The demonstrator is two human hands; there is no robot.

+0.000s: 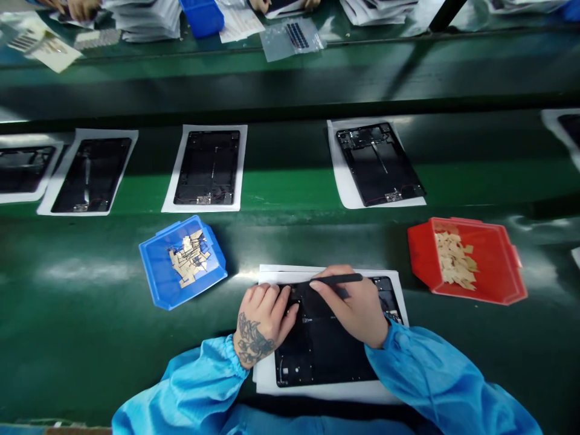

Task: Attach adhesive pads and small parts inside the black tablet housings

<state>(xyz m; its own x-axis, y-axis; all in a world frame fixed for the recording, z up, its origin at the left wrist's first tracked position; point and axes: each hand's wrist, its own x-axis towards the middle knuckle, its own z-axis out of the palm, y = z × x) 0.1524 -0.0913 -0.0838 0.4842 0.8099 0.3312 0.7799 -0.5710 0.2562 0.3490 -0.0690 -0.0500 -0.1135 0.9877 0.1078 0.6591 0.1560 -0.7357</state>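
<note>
A black tablet shell with small parts along its edges lies on white paper sheets in front of me. Black tweezers are gripped in my right hand, above the upper part of the shell, their tip pointing left. My left hand, tattooed on its back, rests at the shell's upper left corner. Its fingers are bent, with the thumb apart from the index finger, and it shows no held object. Whatever lies right under the fingertips and the tweezers' tip is too small or covered to make out.
A blue bin with small tan pieces stands to the left, a red bin with similar pieces to the right. Beyond them, several shells on paper, including one shell, line a green strip. Another person's hands show at the far bench.
</note>
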